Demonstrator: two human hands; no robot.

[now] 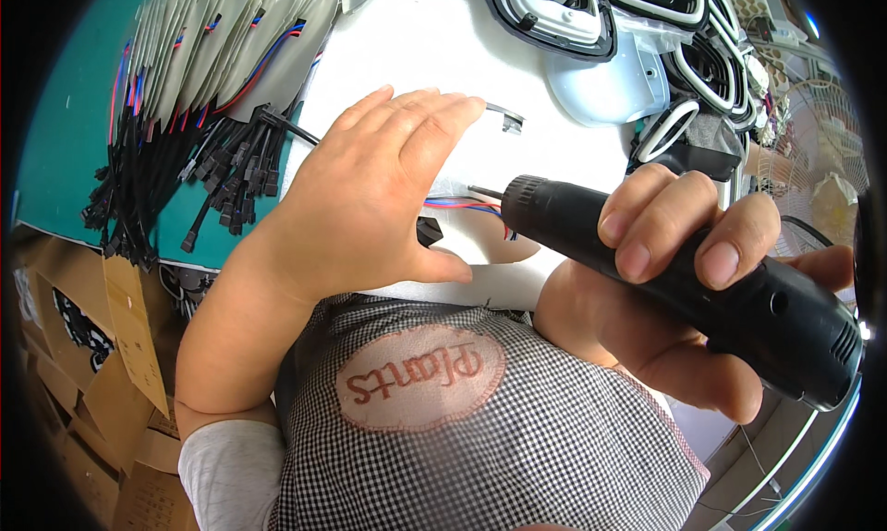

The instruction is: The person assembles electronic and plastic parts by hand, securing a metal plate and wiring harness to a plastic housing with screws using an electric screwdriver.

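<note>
Screwdriver (575, 221) is sitting in my right hand (637, 332), my fingers (661, 219) wrapping and hiding its middle, bit (484, 192) pointing toward my left hand (374, 185). That one is spreading, thumb (443, 267) well apart, with wires (465, 204) disappearing behind it; what its palm is hiding, I'm not seeing.

A person in a checked apron (554, 476) grips a black electric screwdriver (573, 224) in the right hand (670, 222), its bit angled left above a white surface (407, 42). The left hand (365, 185) spreads, empty-palmed or not hidden from view, beside red and blue wires (467, 205). Black cables (139, 180) crowd a green mat (55, 152); cardboard boxes (139, 420) stand below.
</note>
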